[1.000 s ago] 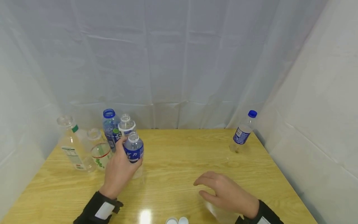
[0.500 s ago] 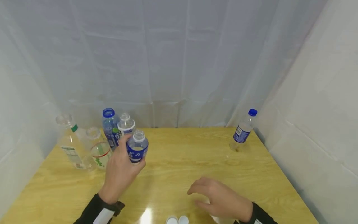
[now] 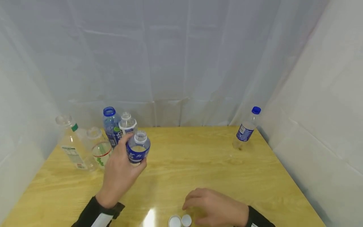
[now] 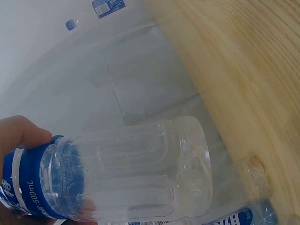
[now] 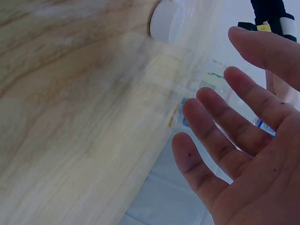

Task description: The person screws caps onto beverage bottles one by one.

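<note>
In the head view my left hand (image 3: 119, 176) grips a clear plastic bottle (image 3: 138, 153) with a blue label round its upper part. Its mouth is uncapped and leans towards the camera. The left wrist view shows the bottle's clear ribbed lower body (image 4: 136, 173) sticking out from the grip, apparently off the table. My right hand (image 3: 215, 206) hovers low at the front, fingers relaxed and slightly bent, holding nothing. Just left of it lie two white bottle caps, a larger cap (image 3: 174, 222) beside a smaller cap (image 3: 186, 220). One white cap (image 5: 165, 21) also appears in the right wrist view.
Uncapped bottles cluster at the left: a large clear bottle (image 3: 74, 154), one with a red-banded label (image 3: 102, 149), a blue bottle (image 3: 109, 121) and a white-labelled bottle (image 3: 127, 125). A blue-capped bottle (image 3: 245, 132) stands back right. White curtains (image 3: 167, 63) enclose the table (image 3: 184, 164).
My left hand has drawn the bottle slightly right and tipped its mouth towards the camera. My right hand has moved left and nearer, closer to the white caps.
</note>
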